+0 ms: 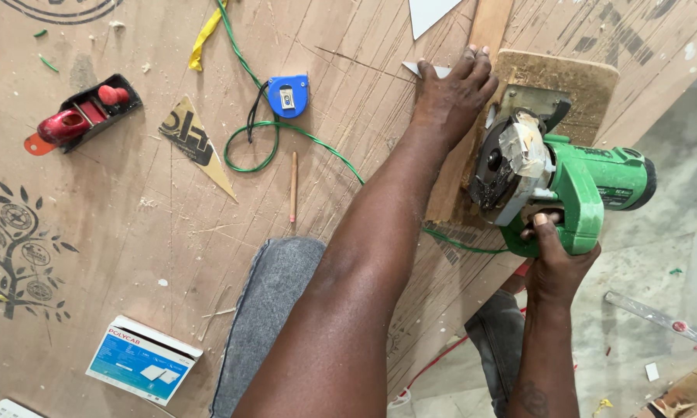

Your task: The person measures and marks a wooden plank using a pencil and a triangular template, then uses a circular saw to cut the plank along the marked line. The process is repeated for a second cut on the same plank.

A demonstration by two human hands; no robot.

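Plywood, a big brown sheet (155,201), fills most of the view and serves as the work surface. On it lies a narrow wooden strip (472,101), running from the top edge down toward the person. The left hand (453,93) is pressed flat on this strip, fingers spread and apart, holding it down. The green circular saw (565,190) sits on the strip just beside that hand, its base plate resting on the wood. The right hand (553,259) is clamped around the saw handle. The blade stands near the lower end of the strip, so I judge the cut is only at its beginning and most of the length is left. Smaller things lie well apart on the left: a red hand plane (81,118), a blue tape measure (288,95), a pencil (292,186).
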